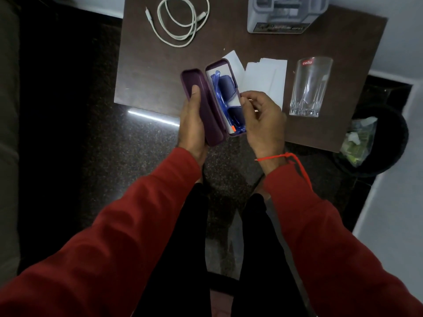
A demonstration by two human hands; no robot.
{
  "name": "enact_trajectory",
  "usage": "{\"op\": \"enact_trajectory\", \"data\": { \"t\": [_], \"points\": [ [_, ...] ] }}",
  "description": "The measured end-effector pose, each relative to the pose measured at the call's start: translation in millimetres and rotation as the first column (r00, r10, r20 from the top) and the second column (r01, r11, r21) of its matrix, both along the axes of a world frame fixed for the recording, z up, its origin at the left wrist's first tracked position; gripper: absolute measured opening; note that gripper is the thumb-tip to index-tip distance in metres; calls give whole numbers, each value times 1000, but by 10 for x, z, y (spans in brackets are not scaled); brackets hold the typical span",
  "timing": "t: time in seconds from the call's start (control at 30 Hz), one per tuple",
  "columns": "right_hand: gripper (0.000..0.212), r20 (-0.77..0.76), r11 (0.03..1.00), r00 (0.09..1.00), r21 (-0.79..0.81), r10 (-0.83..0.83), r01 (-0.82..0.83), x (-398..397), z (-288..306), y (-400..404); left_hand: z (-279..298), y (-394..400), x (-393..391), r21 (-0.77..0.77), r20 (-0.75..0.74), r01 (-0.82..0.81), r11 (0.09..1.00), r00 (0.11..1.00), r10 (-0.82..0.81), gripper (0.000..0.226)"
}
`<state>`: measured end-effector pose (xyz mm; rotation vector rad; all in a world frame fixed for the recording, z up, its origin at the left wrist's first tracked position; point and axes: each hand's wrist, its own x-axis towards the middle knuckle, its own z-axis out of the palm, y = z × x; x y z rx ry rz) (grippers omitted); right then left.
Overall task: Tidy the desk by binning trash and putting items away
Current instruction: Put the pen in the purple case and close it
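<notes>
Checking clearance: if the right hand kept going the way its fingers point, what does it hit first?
The right hand points left; its fingers would first meet the blue sunglasses in the open purple case, probably at the case's rim. Depth is unclear.

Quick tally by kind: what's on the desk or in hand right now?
Glasses case, open, held in left hand: 1
Blue sunglasses, in the case, right hand at its edge: 1
White cable: 1
Drinking glass: 1
White paper pieces: at least 2, overlapping
Grey organiser: 1
Total: at least 7
</notes>
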<state>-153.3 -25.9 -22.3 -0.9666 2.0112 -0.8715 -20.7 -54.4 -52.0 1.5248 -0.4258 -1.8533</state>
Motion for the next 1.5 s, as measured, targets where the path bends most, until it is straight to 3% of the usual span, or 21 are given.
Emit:
{"op": "enact_trajectory", "data": {
  "t": [0.07,0.2,0.4,0.6,0.73,0.9,1.03,1.13,1.37,1.5],
  "points": [
    [20,-7,1000,1000,-11,24,-24,-8,-1,10,2,2,-7,-17,2,2,1000,1000,-2,77],
    [24,123,997,991,42,61,-67,-17,-64,42,15,-4,1,-25,0,-19,999,1000,19,77],
    [12,91,992,989,43,-119,116,-19,-97,35,56,0,-53,-3,11,22,1000,1000,-22,82],
    [12,82,989,986,15,-148,147,40,-81,-31,53,-35,-58,-34,-6,13,999,1000,-13,82],
    [16,279,990,951,70,-136,122,47,-91,-53,92,-70,-36,4,-10,40,999,999,-40,92],
    [18,427,980,883,114,-196,163,57,-130,-50,203,-79,-68,7,21,30,1000,999,-30,59],
    [13,552,978,808,135,-206,157,58,-85,-43,246,-83,-39,53,90,76,996,993,-80,55],
    [19,619,986,769,125,-161,106,108,-26,-42,238,-72,-56,-5,159,82,997,984,-81,62],
    [21,658,993,744,82,-117,83,181,-23,-8,233,-67,-28,-97,117,70,993,991,-59,67],
    [34,605,997,793,43,-75,61,188,-55,56,213,-52,-27,-103,70,117,988,991,-110,48]
  ]
}}
